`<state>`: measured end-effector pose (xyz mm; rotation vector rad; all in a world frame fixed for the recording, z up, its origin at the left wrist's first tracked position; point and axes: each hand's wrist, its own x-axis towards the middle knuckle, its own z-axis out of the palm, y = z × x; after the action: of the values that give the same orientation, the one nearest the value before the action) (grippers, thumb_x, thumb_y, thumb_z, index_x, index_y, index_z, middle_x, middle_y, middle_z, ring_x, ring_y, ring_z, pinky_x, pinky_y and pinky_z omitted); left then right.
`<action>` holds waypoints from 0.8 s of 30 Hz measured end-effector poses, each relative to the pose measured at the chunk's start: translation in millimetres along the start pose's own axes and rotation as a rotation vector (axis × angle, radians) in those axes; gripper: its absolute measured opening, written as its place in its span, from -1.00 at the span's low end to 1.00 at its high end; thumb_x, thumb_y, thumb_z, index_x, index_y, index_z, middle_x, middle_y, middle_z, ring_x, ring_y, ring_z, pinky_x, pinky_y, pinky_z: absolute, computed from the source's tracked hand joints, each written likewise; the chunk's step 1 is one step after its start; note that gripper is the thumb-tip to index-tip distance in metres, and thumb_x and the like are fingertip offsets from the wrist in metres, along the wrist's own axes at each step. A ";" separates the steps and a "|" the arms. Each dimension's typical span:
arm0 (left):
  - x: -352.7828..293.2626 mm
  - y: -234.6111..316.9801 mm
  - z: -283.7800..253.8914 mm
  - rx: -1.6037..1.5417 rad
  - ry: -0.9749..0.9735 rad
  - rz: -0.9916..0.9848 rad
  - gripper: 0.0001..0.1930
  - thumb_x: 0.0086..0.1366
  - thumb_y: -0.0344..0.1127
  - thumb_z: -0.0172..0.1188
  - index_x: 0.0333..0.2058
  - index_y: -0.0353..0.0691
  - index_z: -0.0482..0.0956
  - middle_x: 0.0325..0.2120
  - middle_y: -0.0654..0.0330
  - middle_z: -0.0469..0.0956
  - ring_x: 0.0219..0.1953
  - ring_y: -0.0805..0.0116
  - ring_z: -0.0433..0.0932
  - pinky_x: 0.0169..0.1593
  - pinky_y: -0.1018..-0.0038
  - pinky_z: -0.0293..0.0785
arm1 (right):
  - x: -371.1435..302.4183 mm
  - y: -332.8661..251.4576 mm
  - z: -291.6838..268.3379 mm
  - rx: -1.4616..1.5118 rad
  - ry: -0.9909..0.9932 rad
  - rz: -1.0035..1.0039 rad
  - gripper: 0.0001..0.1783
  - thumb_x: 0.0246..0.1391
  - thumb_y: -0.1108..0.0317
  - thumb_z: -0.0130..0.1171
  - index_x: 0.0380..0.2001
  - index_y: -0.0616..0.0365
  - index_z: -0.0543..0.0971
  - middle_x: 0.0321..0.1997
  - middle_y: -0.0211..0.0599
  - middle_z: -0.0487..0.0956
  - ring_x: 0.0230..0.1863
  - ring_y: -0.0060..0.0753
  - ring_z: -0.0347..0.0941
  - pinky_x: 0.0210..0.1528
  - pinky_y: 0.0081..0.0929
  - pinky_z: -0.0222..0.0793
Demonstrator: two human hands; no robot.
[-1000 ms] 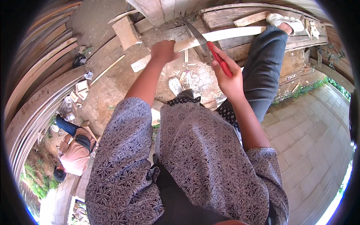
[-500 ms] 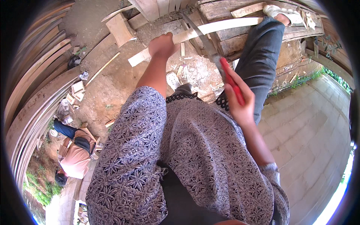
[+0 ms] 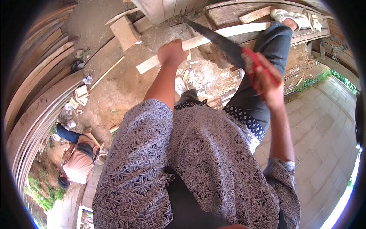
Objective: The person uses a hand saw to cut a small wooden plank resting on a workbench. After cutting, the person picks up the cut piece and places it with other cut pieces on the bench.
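The right hand (image 3: 271, 87) grips the saw (image 3: 225, 45) by its red handle, the dark blade slanting up and left across the plank (image 3: 244, 29), though whether its teeth touch cannot be told. Farther out, the left hand (image 3: 172, 53) is closed on the plank near its left end, and the plank runs rightward over weathered timbers (image 3: 225, 17) to the trouser leg (image 3: 268, 51). Another person (image 3: 81, 162) is well apart at the left.

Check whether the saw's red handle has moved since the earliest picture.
Yes: the saw's red handle has moved rightward, judged against the wooden bench.
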<state>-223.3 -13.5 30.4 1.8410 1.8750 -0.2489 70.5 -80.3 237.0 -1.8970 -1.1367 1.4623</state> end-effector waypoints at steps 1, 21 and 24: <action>-3.0 1.9 0.2 -0.005 -0.028 -0.023 -0.50 0.13 0.16 0.34 -0.09 -0.05 0.63 -0.19 0.13 0.73 -0.12 0.07 0.72 -0.07 0.14 0.63 | -8.3 -8.2 17.9 0.028 -0.021 -0.057 -0.48 0.37 0.32 0.19 0.31 0.29 0.46 -0.08 -0.29 0.69 -0.30 -0.73 0.49 -0.25 -0.72 0.40; 9.2 -0.1 -27.9 -0.021 -0.214 0.016 -0.54 0.19 0.04 0.34 0.02 0.02 0.66 -0.04 0.10 0.70 0.03 0.08 0.67 0.07 0.16 0.61 | -46.5 34.5 82.8 -0.072 0.067 -0.324 -0.46 0.31 0.47 0.18 0.33 0.27 0.44 0.30 -0.01 0.56 0.30 -0.34 0.47 0.33 -0.44 0.30; 4.3 1.3 -21.7 -0.028 -0.153 -0.001 -0.56 0.18 0.05 0.35 -0.01 0.02 0.67 -0.06 0.11 0.71 0.01 0.07 0.68 0.05 0.16 0.62 | -49.7 45.5 81.2 -0.036 0.072 -0.287 -0.47 0.31 0.47 0.18 0.33 0.27 0.45 0.29 -0.03 0.57 0.29 -0.38 0.47 0.32 -0.46 0.30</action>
<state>-226.6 0.4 47.3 1.7506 1.7669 -0.3514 4.2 -155.2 203.2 -1.7108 -1.3454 1.2149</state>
